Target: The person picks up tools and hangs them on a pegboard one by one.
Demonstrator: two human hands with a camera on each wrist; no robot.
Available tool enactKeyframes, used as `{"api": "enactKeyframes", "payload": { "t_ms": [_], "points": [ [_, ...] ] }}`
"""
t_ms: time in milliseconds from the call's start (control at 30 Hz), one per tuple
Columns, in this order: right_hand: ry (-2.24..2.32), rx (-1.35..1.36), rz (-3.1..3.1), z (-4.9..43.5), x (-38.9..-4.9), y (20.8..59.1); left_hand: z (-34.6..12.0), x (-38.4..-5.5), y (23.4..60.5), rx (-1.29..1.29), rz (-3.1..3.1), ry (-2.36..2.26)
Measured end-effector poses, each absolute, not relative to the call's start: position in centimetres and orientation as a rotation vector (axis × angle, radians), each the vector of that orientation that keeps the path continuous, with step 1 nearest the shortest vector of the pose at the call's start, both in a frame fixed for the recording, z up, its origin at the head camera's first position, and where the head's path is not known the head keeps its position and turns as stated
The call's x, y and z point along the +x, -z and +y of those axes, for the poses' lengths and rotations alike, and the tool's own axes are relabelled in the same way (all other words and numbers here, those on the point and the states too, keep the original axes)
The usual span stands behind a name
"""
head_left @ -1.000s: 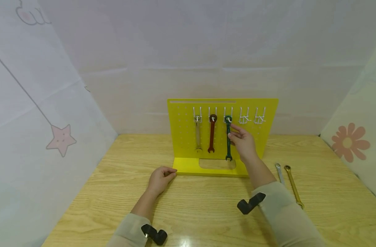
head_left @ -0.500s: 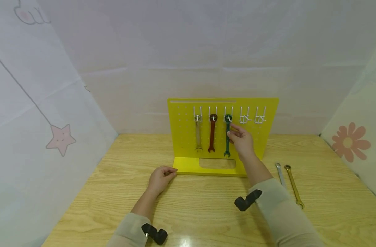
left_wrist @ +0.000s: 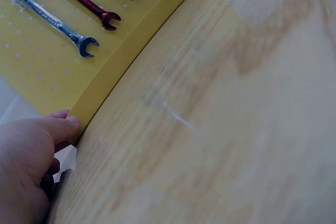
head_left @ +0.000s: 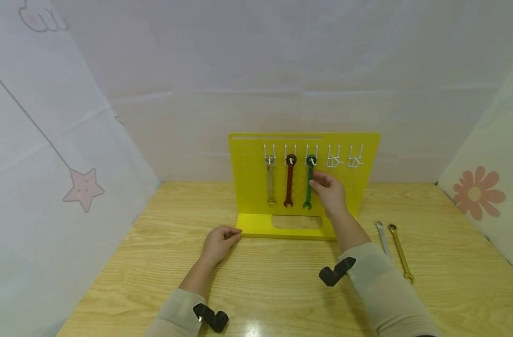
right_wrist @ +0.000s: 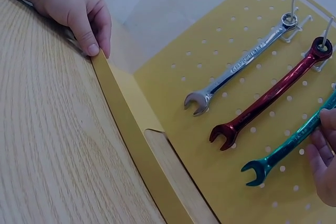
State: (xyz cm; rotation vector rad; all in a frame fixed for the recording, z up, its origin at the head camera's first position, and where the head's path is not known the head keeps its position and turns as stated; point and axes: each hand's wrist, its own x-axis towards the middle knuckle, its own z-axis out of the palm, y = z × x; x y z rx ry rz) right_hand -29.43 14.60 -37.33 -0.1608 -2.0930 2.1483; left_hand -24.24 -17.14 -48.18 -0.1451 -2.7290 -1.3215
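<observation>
A green combination wrench hangs by its ring end on the third hook of a yellow pegboard stand. My right hand pinches its shaft, thumb in front; in the right wrist view the wrench's open jaw end points down, free of the fingers. My left hand pinches the front left corner of the stand's base; the left wrist view shows the thumb on its edge. Left of the green one hang a red wrench and a silver wrench, each on its own hook.
Two bare white hooks are at the board's right side. On the wooden table, right of the stand, lie a gold wrench and another silver wrench, partly hidden by the right sleeve. Fabric walls stand behind and beside.
The green wrench's lower end has swung up and left, back toward the board, with my right hand moving slightly along. My left hand has stayed on the stand's corner.
</observation>
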Motion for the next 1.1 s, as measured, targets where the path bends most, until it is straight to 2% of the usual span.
{"api": "enactKeyframes", "payload": {
  "t_ms": [1100],
  "points": [
    [-2.092,-0.141,-2.229,18.2,-26.8,38.7,-17.2,-24.1,48.0,-0.128,-2.737,1.322]
  ]
}}
